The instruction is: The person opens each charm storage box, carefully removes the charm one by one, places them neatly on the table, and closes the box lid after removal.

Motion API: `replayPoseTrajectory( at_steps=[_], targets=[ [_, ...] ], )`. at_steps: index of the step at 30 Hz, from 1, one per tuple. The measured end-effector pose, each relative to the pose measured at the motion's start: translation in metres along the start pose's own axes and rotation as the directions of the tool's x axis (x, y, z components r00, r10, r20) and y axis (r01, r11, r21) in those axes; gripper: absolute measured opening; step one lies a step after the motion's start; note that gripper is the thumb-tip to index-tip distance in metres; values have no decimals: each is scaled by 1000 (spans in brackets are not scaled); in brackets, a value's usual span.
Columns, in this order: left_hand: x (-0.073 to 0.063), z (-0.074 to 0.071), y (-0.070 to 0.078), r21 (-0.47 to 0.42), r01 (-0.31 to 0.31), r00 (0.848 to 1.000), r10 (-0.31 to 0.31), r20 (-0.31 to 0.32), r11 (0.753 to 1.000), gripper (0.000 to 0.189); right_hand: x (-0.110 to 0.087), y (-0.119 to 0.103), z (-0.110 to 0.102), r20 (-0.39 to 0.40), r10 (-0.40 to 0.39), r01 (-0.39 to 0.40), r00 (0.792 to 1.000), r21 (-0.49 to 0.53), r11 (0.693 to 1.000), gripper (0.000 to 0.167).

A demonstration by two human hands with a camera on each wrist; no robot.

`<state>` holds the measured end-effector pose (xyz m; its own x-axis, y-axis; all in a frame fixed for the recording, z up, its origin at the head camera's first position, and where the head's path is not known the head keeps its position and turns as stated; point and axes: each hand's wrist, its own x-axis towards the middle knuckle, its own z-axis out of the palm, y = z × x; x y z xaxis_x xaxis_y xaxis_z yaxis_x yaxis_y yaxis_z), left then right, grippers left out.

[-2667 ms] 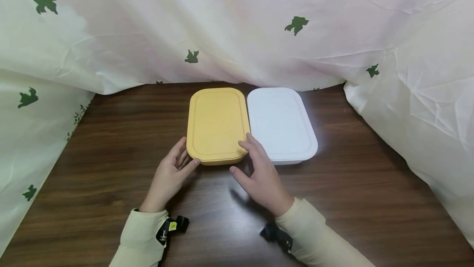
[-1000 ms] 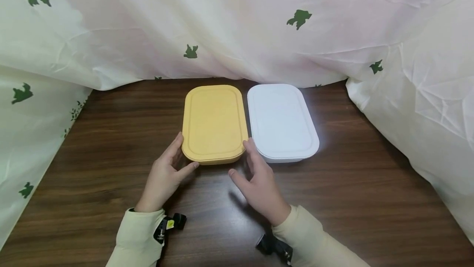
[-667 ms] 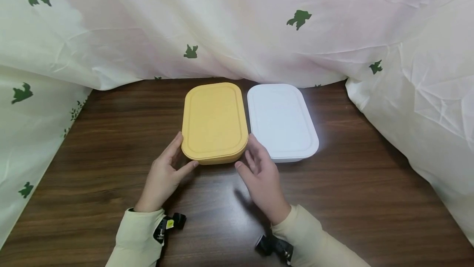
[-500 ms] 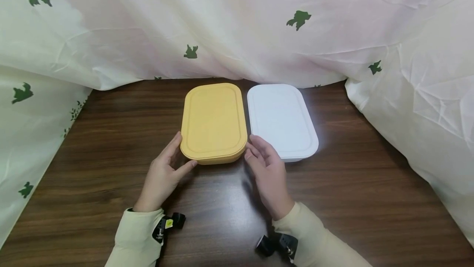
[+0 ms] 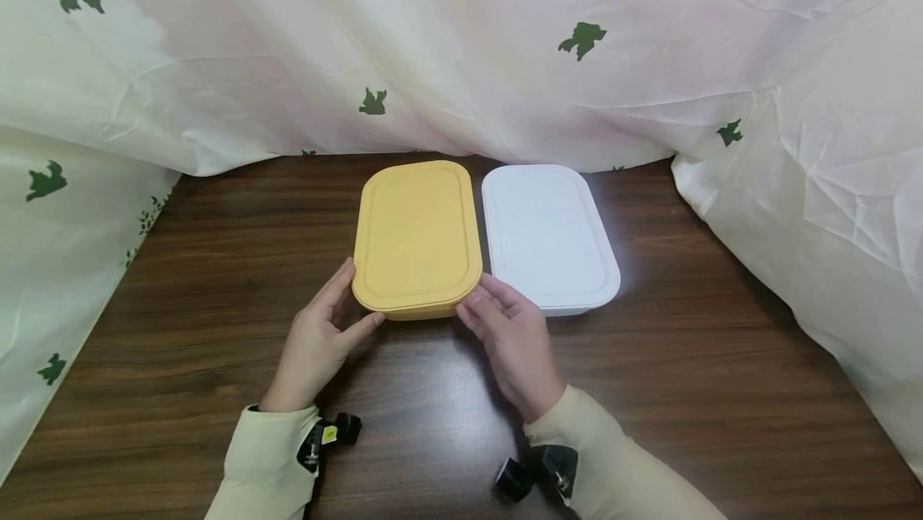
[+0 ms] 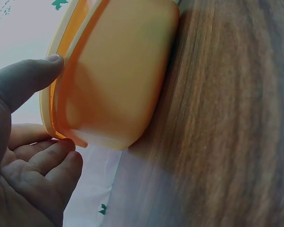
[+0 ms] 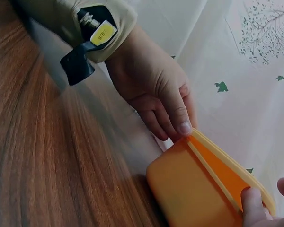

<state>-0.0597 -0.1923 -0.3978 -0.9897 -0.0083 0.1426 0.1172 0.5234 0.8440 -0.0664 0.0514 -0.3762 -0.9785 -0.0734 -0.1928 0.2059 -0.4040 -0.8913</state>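
Note:
In the head view a yellow lidded food container stands on the table, its lid over the box body. My left hand holds the near left corner, thumb on the front rim and fingers along the left side. At the near right corner my right hand grips the lid's rim. The right wrist view shows a gap between lid and box, wider toward my right thumb. From the left wrist, the box wall shows below the lid; my right hand is hidden there.
A white lidded container lies just right of the yellow one, a narrow gap between them. The dark wood-grain table is bounded at the back and sides by a pale curtain with green bird shapes. Both sleeves carry black wrist cameras.
The yellow container has shifted slightly left, widening its gap to the white one. My right hand left the lid's top, moved to its near right corner and took hold there. My left hand stayed.

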Motion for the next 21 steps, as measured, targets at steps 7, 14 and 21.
replayPoseTrajectory(
  at_steps=[7, 14, 21],
  targets=[
    [0, 0, -1, -6, -7, 1000, 7, 8, 1000, 82, 5, 2, 2, -11, 46, -46, 999, 20, 999, 30],
    [-1, -2, 1, -9, 1, 1000, -1, 22, 1000, 83, 8, 1, 3, 7, 46, -46, 999, 62, 997, 19],
    [-3, -3, 2, -21, -1, 1000, 1, 24, 1000, 82, 8, -1, 4, 59, -12, 8, 998, 78, 997, 13]
  ],
)
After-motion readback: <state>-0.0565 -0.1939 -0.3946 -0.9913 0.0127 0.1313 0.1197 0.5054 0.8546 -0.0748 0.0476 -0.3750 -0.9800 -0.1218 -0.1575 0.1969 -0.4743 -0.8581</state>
